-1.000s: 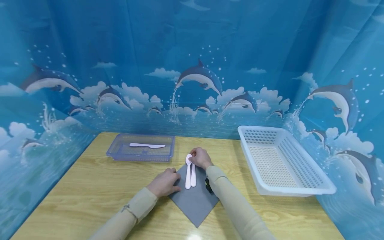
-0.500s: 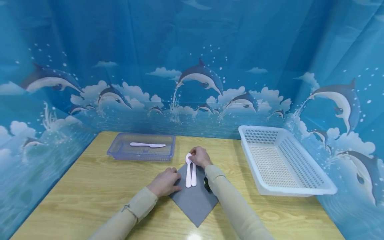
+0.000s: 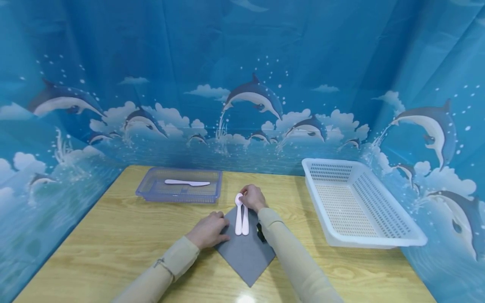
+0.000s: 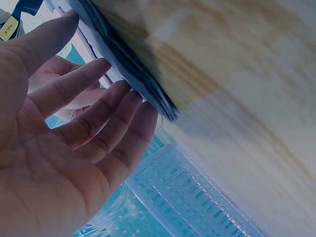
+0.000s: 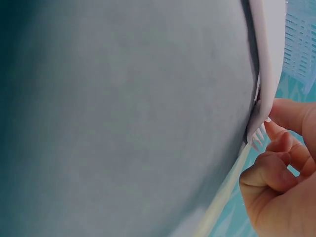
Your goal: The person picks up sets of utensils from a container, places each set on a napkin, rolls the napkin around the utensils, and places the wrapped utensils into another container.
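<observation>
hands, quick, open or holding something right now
Left hand: open, fingers touching the edge of the gray cloth.
Right hand: pinching the pale cutlery at the head end; exactly which piece cannot be told.

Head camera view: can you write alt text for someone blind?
A person's right hand pinches a pale spoon and fork on a grey cloth; the left hand touches the cloth's edge. A purple basket holding a knife sits at left, a white basket at right, on a wooden table.
</observation>
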Motion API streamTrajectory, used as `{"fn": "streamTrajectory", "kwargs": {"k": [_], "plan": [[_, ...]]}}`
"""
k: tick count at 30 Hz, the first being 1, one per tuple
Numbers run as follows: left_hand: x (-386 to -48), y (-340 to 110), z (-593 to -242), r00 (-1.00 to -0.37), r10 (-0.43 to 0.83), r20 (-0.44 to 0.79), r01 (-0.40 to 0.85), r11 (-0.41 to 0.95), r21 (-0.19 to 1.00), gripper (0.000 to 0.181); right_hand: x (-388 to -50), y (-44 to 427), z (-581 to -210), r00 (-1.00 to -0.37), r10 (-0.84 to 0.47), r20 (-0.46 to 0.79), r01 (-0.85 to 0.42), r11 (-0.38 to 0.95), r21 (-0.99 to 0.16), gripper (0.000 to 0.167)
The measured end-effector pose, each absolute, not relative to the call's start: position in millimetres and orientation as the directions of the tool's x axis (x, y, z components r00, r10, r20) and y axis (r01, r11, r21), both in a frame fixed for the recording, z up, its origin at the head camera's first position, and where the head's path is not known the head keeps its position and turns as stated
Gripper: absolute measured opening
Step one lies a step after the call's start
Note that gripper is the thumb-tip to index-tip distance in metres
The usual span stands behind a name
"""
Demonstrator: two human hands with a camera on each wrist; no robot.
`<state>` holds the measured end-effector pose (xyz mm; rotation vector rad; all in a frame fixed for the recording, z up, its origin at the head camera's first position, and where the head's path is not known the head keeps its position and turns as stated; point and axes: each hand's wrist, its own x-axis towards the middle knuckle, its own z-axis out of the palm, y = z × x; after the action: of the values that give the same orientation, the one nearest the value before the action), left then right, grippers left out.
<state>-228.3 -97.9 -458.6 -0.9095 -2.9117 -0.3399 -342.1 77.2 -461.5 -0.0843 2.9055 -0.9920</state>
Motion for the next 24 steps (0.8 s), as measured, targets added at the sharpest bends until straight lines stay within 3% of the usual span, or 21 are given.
{"fn": "streamTrajectory", "kwargs": {"k": [10, 24], "plan": [[-226.2, -96.7, -457.6, -0.817, 0.558, 0.143, 0.576, 0.795, 0.19, 0.026, -343.8, 84.3, -458.9, -0.997, -0.074, -0.022, -0.044, 0.778, -0.627, 0.015], [-227.7, -98.4, -454.7, -0.82, 0.555, 0.142, 0.572, 0.793, 0.208, 0.024, -346.8, 88.1, -448.3, -0.998, -0.062, 0.026, -0.061, 0.665, -0.745, 0.022]]}}
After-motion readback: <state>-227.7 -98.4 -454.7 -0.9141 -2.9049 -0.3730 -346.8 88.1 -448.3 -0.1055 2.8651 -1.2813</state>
